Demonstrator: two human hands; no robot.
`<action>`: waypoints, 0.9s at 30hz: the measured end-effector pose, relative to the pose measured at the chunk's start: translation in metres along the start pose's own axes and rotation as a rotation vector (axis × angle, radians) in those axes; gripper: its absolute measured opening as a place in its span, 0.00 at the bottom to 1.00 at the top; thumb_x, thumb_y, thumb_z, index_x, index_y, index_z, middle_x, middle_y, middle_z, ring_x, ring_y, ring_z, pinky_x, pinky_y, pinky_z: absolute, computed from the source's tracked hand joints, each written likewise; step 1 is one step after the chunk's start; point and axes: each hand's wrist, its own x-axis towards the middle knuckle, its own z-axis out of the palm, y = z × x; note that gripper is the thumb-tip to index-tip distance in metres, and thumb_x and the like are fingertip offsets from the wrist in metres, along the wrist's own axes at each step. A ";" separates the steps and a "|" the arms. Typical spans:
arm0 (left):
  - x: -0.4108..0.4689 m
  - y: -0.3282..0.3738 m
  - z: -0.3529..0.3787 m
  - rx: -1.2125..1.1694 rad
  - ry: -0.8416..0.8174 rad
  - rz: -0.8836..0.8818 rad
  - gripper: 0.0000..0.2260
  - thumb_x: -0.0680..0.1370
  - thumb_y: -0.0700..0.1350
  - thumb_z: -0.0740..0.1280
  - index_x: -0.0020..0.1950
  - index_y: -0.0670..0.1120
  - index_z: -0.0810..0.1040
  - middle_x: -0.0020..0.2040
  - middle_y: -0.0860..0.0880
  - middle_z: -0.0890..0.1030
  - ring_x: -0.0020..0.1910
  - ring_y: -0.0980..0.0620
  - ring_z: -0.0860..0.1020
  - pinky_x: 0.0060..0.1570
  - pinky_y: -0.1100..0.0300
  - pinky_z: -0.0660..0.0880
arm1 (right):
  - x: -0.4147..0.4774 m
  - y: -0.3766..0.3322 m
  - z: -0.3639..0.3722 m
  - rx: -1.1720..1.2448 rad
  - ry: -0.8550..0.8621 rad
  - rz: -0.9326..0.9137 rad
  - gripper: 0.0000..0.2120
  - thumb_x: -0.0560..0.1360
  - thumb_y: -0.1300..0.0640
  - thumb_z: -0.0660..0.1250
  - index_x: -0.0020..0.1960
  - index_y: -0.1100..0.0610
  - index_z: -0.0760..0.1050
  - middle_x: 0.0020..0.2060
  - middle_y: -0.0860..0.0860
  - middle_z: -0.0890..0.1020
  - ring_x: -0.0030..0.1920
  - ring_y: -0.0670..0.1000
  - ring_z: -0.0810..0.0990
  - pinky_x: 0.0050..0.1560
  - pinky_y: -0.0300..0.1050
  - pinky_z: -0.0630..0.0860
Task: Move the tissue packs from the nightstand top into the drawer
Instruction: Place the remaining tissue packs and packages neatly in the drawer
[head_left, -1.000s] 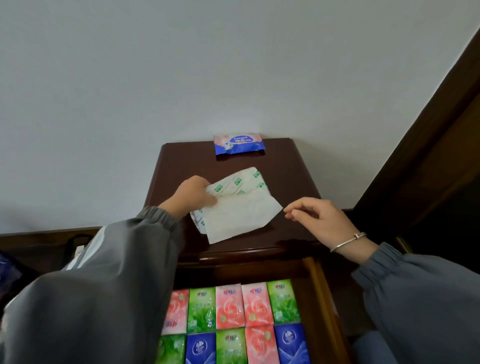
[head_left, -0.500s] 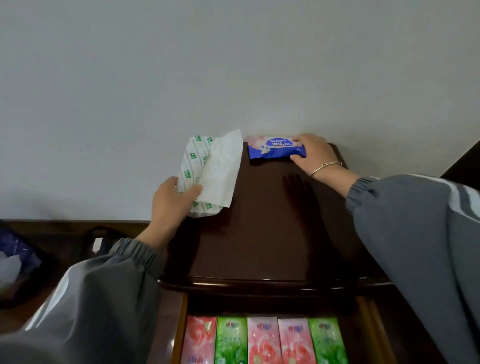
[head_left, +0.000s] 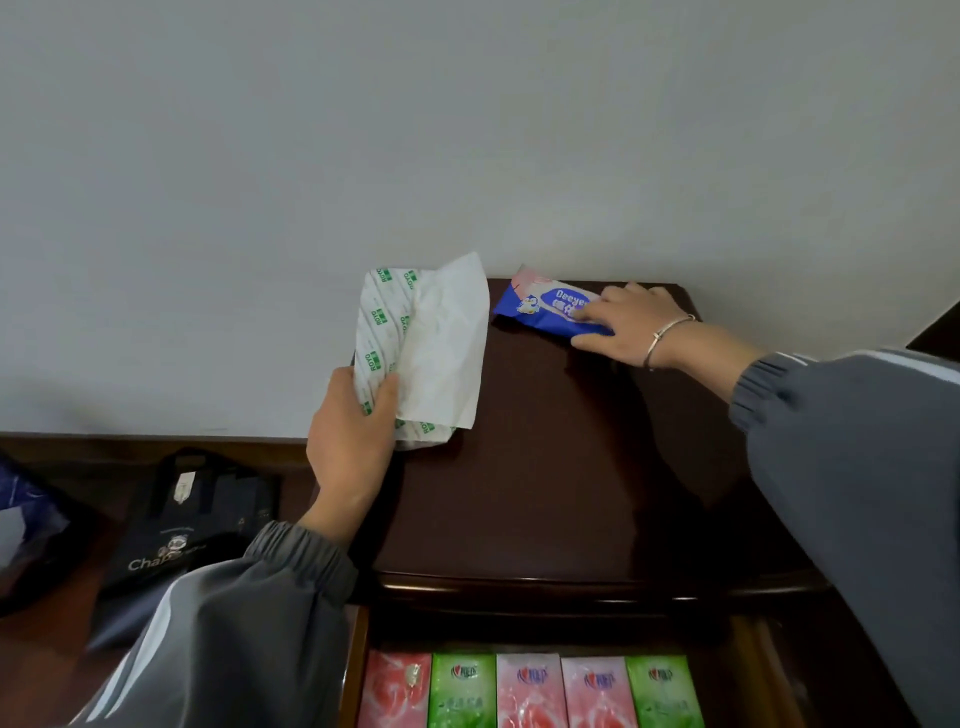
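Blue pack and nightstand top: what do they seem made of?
The blue pack looks like thin plastic film: printed, one end bent upward. The nightstand top seems dark wood or veneer, polished: bright highlights line its front edge.

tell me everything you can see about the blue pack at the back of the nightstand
The blue pack is a soft, glossy plastic wrapper, blue with a pink far edge, a white-lettered label starting "Deeye" and a small cartoon figure. It sits slanted at the back of the wooden nightstand top, its left end apparently raised. The right hand grips its right end, fingers over the top and thumb along the front edge, hiding part of the label.
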 end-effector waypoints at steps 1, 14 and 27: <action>-0.001 0.000 0.000 -0.023 0.003 -0.003 0.11 0.78 0.56 0.61 0.50 0.49 0.70 0.39 0.58 0.75 0.35 0.60 0.73 0.29 0.62 0.63 | -0.014 -0.002 -0.002 0.023 -0.003 -0.020 0.24 0.75 0.35 0.55 0.67 0.43 0.69 0.60 0.53 0.73 0.61 0.56 0.71 0.60 0.52 0.66; -0.007 0.005 -0.005 -0.184 0.027 -0.035 0.11 0.81 0.56 0.54 0.52 0.50 0.68 0.40 0.59 0.74 0.37 0.61 0.73 0.31 0.61 0.66 | -0.042 -0.015 0.005 0.786 -0.030 0.530 0.37 0.67 0.45 0.74 0.70 0.59 0.65 0.65 0.57 0.73 0.62 0.57 0.75 0.63 0.50 0.72; -0.031 0.008 -0.023 -0.303 0.116 -0.137 0.12 0.82 0.48 0.55 0.58 0.42 0.69 0.49 0.49 0.74 0.44 0.50 0.73 0.37 0.61 0.66 | -0.143 -0.065 0.021 1.086 0.326 0.569 0.15 0.71 0.53 0.71 0.49 0.60 0.71 0.46 0.56 0.81 0.41 0.56 0.79 0.40 0.46 0.75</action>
